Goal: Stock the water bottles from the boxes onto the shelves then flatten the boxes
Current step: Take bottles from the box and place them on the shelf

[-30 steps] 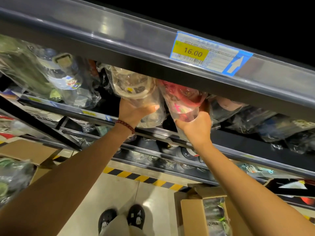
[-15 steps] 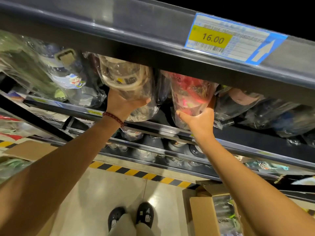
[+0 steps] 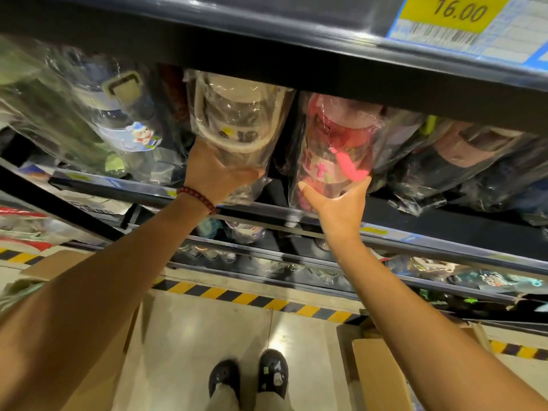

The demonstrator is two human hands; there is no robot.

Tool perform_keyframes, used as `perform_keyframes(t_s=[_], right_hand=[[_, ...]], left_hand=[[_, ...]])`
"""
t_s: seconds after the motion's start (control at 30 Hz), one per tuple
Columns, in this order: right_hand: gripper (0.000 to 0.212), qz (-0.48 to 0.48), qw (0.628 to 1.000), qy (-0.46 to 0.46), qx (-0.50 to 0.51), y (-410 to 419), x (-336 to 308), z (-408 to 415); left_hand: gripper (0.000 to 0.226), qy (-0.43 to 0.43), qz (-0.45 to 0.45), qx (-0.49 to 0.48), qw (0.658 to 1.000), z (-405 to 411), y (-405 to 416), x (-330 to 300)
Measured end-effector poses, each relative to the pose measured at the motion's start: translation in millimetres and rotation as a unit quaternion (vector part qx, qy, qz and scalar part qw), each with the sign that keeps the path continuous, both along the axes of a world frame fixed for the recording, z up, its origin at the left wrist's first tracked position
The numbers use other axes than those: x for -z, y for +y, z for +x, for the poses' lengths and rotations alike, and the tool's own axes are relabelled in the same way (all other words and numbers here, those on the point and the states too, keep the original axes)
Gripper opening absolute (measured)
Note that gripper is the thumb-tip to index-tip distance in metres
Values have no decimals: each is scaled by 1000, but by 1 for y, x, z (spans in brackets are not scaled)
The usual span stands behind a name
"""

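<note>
The left hand [image 3: 218, 176] cupped the base of a clear bottle [image 3: 237, 120] with a cream handle, fingers curled round its plastic wrap. The right hand [image 3: 338, 203] gripped a pink bottle [image 3: 338, 143] just beside it. Both bottles sat on the shelf [image 3: 385, 216] under the price tag [image 3: 456, 16]. Below that shelf, a cardboard box [image 3: 376, 372] stood on the floor near the person's shoes [image 3: 247, 378].

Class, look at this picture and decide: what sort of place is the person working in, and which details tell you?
Most likely a shop aisle. A price tag reading 16.00 sits on the shelf edge, plastic-wrapped bottles fill the shelves, and a cardboard box stands on the floor.
</note>
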State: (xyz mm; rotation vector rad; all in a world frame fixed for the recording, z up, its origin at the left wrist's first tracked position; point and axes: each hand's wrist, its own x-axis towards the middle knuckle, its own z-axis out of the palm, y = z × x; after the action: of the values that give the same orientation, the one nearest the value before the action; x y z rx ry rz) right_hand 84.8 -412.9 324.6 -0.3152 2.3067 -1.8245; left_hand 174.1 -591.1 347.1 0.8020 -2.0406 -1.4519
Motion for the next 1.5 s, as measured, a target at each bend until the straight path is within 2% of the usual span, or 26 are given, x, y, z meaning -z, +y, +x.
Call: perform_keyframes(t_s=[0.17,0.23,0.3,0.37,0.43,0.6,0.73,0.9,1.13,1.2,1.37,1.43,1.5], right_hand=[[94,18,999,35,-16,-6,9,5],[98,23,999,40,-19,-7,10,4],[95,35,998,41,-22,-7,10,2],[94,51,997,45,-24,-6,9,0],[98,66,996,44,-26,-5,9,0],[92,66,997,37,-24,-5,9,0],[88,69,996,32,-42,-11,10,2],[84,61,997,28,-46,-21,9,7],[91,65,996,17,-65,-27,7,13],[95,58,996,1,-72,-27,4,16],[111,30,996,-55,-71,-28,-8,23],[100,28,995,-67,-65,-26,-15,28],[89,28,995,-71,-57,-19,-22,34]], left_hand=[[96,-26,-16,25,999,2,-3,3],[82,-36,-13,26,999,3,-5,4],[58,-50,-2,27,998,4,-9,4],[48,-50,8,34,998,7,-14,2],[50,-58,9,42,997,8,-19,2],[61,-67,30,35,997,16,-25,6],[47,-44,49,11,998,21,-22,4],[47,-50,12,23,998,21,-21,0],[39,-28,53,4,998,23,-20,5],[44,-24,75,-11,997,22,-18,4],[78,-5,179,-3,984,26,-17,-1],[88,-61,112,7,992,32,-13,-5],[84,-112,44,-10,993,43,-6,-8]])
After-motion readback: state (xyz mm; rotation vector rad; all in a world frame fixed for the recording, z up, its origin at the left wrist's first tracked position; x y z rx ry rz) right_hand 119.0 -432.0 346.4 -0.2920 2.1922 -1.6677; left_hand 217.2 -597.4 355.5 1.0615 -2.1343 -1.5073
